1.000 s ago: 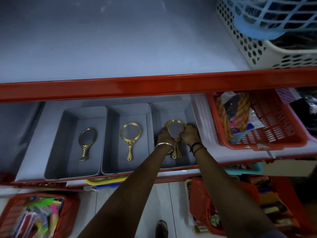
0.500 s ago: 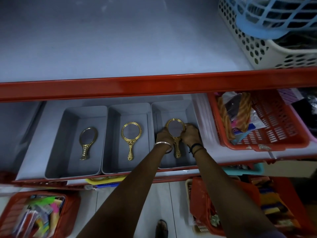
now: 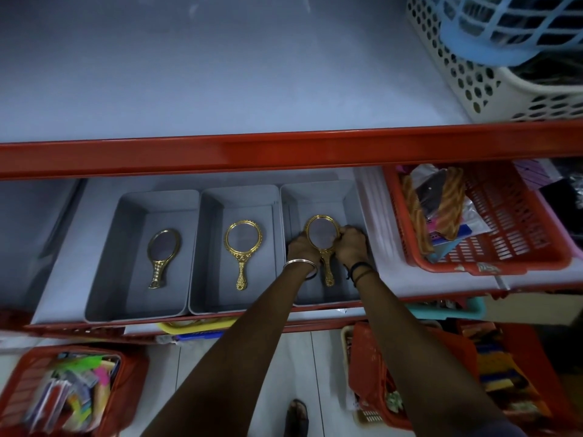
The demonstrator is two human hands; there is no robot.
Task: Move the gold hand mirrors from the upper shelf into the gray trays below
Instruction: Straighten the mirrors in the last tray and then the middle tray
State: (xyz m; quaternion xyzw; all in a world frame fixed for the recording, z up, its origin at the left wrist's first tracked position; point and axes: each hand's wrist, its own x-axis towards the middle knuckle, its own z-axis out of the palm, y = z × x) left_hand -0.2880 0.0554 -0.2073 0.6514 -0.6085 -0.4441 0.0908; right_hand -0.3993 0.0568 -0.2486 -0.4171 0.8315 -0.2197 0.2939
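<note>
Three gray trays stand side by side on the lower shelf. The left tray point(image 3: 104, 279) holds a gold hand mirror point(image 3: 162, 257), tilted slightly. A second gold mirror point(image 3: 242, 250) lies in the middle tray point(image 3: 208, 279). In the right tray point(image 3: 318, 197) a third gold mirror point(image 3: 323, 244) lies with its handle toward me. My left hand point(image 3: 301, 247) grips its frame on the left side and my right hand point(image 3: 351, 246) grips it on the right. No mirror shows on the upper shelf point(image 3: 189, 74).
A red shelf edge point(image 3: 284, 149) crosses above the trays. A white perforated basket point(image 3: 473, 74) with a blue basket inside sits upper right. A red basket point(image 3: 511, 234) of goods stands right of the trays. More red baskets point(image 3: 63, 389) sit on the floor below.
Both hands stay on the right tray's mirror. Its handle looked doubled a second ago and now shows as a single handle lying flat and straight.
</note>
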